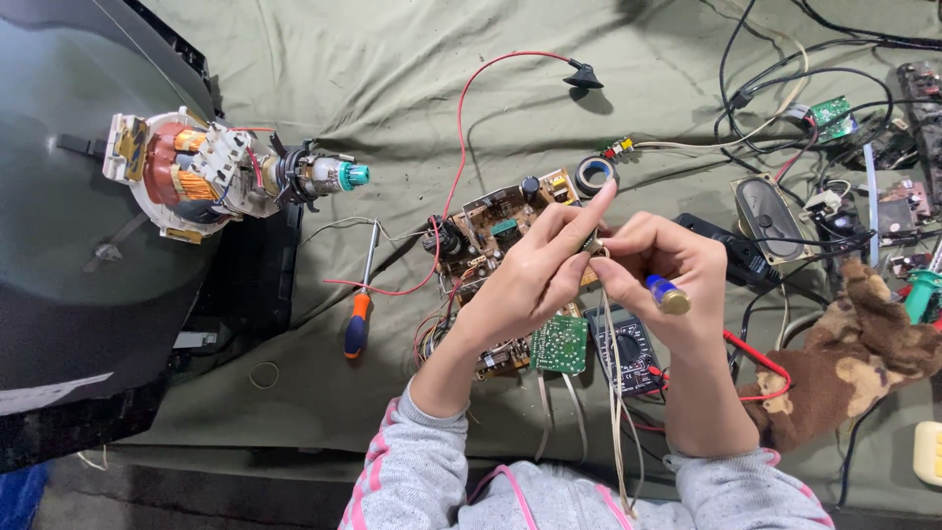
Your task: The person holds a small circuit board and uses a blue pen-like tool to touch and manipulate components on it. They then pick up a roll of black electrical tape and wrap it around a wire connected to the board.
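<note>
My left hand (pixel 535 270) and my right hand (pixel 657 275) meet above a brown circuit board (pixel 486 236) on a green cloth. Together their fingertips pinch a small dark part (pixel 592 245), from which pale flat ribbon wires (pixel 616 393) hang down toward me. A tool with a blue and brass end (pixel 667 294) is also gripped in my right hand. Under my hands lie a small green circuit board (pixel 559 344) and a black multimeter (pixel 628 348) with red leads.
A picture tube (pixel 88 226) with its copper yoke (pixel 191 172) lies at left. An orange-handled screwdriver (pixel 360 319) rests on the cloth (pixel 324 88). A tape roll (pixel 596 174), speaker (pixel 767 218), tangled cables and boards (pixel 834 118), and a brown plush toy (pixel 854 353) crowd the right.
</note>
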